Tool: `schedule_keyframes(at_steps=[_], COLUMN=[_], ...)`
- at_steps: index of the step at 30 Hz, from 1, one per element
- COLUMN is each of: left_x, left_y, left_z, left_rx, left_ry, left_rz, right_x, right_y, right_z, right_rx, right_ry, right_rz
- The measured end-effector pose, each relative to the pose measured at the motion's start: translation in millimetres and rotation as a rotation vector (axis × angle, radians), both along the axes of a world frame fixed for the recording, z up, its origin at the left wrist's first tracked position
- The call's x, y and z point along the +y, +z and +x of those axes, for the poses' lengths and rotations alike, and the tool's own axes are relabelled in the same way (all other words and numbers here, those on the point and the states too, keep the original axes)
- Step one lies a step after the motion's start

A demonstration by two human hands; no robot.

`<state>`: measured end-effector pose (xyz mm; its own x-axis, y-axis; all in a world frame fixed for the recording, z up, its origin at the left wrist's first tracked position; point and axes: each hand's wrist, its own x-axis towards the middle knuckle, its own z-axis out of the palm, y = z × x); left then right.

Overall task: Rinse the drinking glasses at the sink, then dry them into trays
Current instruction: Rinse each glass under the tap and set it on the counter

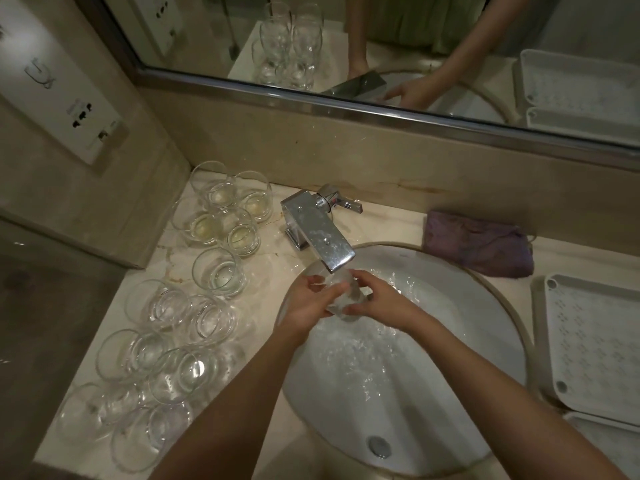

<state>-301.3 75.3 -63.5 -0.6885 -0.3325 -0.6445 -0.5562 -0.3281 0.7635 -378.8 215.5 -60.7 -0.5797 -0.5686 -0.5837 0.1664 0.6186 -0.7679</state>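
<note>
Both the left hand (306,301) and right hand (375,299) curl around one wet glass (341,299) just under the faucet (320,233); slippery, it could drop and crack against the sink (450,341).

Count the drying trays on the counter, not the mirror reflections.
2. One white perforated tray sits right of the sink. A second tray lies just nearer the camera, cut off by the frame edge. More may sit out of view.

Glasses (194,306) crowd the table's (273,237) left edge; faucet (320,233) overhangs the sink (485,341); cloth (478,242) and trays (595,344) occupy the right edge.
</note>
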Motion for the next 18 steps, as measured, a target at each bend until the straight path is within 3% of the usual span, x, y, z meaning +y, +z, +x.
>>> schedule_keyframes(at_steps=[3,7,10,18], left_x=[0,-22,-33,-29], left_y=[2,2,2,-8], left_z=[0,10,15,29], left_rx=[0.013,0.067,0.106,0.061], left_ry=[-0.096,-0.262,-0.322,-0.105], left_rz=[0.003,0.038,-0.008,0.166], right_x=[-9,-5,-8,-18], right_y=[-1,-10,-11,1], right_z=[13,22,28,8], right_rx=[0.083,-0.064,-0.088,-0.001], right_ry=[-0.092,-0.233,-0.219,-0.058], right_rz=[0.008,-0.127,-0.173,-0.058])
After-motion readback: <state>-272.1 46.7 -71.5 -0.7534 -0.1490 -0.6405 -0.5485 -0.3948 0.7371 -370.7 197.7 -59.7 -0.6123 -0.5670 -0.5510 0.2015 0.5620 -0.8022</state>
